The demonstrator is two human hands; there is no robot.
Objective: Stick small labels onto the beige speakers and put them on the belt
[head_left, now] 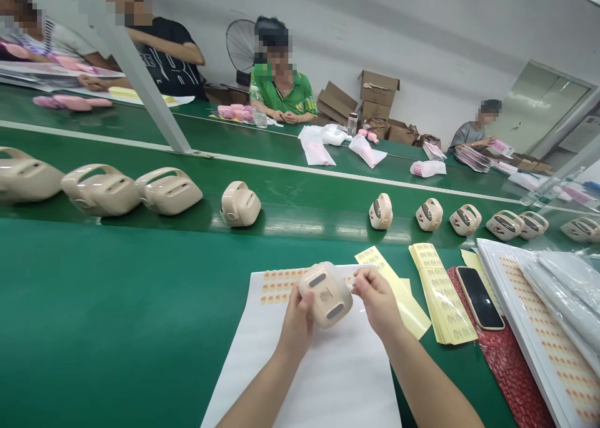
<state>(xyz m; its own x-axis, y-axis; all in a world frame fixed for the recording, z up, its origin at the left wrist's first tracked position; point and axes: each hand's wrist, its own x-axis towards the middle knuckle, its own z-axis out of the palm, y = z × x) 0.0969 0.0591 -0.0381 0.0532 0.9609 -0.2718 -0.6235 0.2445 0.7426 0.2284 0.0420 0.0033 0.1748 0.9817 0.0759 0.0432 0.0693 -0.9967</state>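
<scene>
Over a green bench (117, 328), left fingers (296, 303) grip a beige casing (325, 293); right fingers (363, 284) pinch, perhaps, a sticker.

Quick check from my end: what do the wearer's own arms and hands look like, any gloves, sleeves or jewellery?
Both forearms are bare; no sleeve reaches into view. The left hand and the right hand wear no gloves, and no watch, ring or wristband shows.

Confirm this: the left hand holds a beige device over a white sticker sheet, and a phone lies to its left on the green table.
One detail is wrong. The head view shows the phone to the right of the beige device, on a red pouch. The left hand holding it over the white sticker sheet is correct.
</scene>
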